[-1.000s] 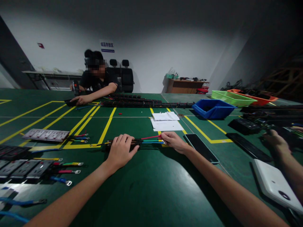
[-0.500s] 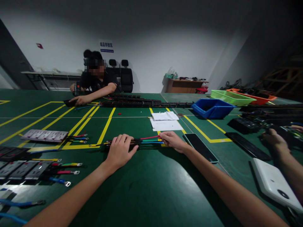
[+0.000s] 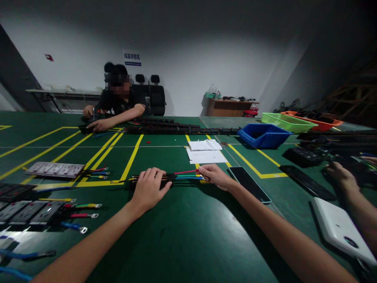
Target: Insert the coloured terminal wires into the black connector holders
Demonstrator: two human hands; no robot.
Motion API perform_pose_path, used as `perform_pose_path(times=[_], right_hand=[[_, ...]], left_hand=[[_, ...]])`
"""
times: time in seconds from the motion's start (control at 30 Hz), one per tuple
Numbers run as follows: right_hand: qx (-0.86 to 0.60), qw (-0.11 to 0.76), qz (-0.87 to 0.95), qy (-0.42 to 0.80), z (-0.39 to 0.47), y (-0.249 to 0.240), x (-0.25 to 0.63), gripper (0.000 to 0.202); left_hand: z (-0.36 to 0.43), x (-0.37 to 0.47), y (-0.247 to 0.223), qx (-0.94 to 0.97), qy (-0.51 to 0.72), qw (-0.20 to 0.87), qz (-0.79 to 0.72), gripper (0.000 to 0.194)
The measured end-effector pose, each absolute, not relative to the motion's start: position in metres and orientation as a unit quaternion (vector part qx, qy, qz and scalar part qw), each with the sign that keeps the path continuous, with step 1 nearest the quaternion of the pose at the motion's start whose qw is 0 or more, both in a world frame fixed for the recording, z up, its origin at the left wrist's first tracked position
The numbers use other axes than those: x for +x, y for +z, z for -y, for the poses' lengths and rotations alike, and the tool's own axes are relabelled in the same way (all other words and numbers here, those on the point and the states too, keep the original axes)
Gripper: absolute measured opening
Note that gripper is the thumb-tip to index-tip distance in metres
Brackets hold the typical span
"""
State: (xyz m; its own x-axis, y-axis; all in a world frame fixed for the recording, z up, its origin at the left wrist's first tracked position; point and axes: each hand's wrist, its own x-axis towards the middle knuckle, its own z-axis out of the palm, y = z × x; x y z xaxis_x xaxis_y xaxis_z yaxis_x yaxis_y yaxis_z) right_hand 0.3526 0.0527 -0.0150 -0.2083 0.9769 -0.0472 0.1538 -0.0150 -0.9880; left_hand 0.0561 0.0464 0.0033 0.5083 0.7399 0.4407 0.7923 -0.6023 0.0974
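My left hand [image 3: 149, 186] lies over a dark strip with coloured wires, its fingers curled across the top and its thumb apart. Most of the strip is hidden under the palm. A yellow wire [image 3: 117, 182] with a ring terminal sticks out on the left side. To the right run red, green and blue wires [image 3: 187, 178], roughly parallel and just above the table. Their ends are pinched in my right hand [image 3: 213, 176], where a metal ring terminal shows at the fingertips. Close beside my right wrist lies a phone [image 3: 249, 184].
Socket strips [image 3: 55, 169] with ring-terminal wires lie at left. White papers [image 3: 206, 151], a blue bin [image 3: 263, 135], a green basket [image 3: 288, 122] and a white device [image 3: 341, 226] are on the green table [image 3: 182, 239]. A co-worker [image 3: 120, 102] sits opposite; another person's hand [image 3: 343, 175] is at right.
My hands and the wires stay almost in place. Across the table, the co-worker's hand with a dark tool has shifted slightly left and tilted the tool.
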Motion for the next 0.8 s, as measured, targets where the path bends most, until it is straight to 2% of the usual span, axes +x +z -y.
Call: perform_pose_path(times=[0.8], right_hand=[[-0.487,0.392,0.583,0.518,-0.0532,-0.0157,0.3535,0.059]], left_hand=[[-0.0464,0.0557,0.0031,-0.866,-0.226,0.042,0.444,0.035]])
